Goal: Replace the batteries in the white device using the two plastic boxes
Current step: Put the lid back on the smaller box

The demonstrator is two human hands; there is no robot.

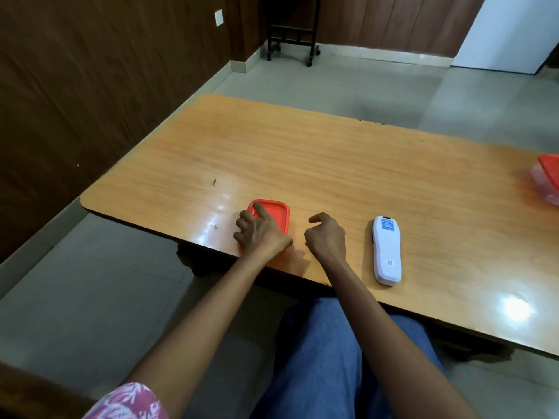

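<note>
The task is at its opening step: the first box is being taken in hand, and the white device (386, 252) is not yet opened. It lies flat, label side up, near the front edge of the surface (332, 164), at about 1 o'clock from the person's lap and apart from both hands.

The left hand (263, 234) lies over the near box (276, 211) at about 11 o'clock. Its fingers (260, 210) are spread and curled over the red lid and its left rim, holding it. The right hand (326, 237) hovers just beside the box at 12 o'clock, fingers loosely curled and holding nothing.

The next move probably calls for steadying the base with one hand while the other peels up the lid by a corner.

The near box is lidded, and the opaque lid and the hand hide its contents. The far box (549, 176) sits at 3 o'clock, well apart and cut by the frame edge. It has a red lid and a clear body, too blurred to tell what it holds.
</note>
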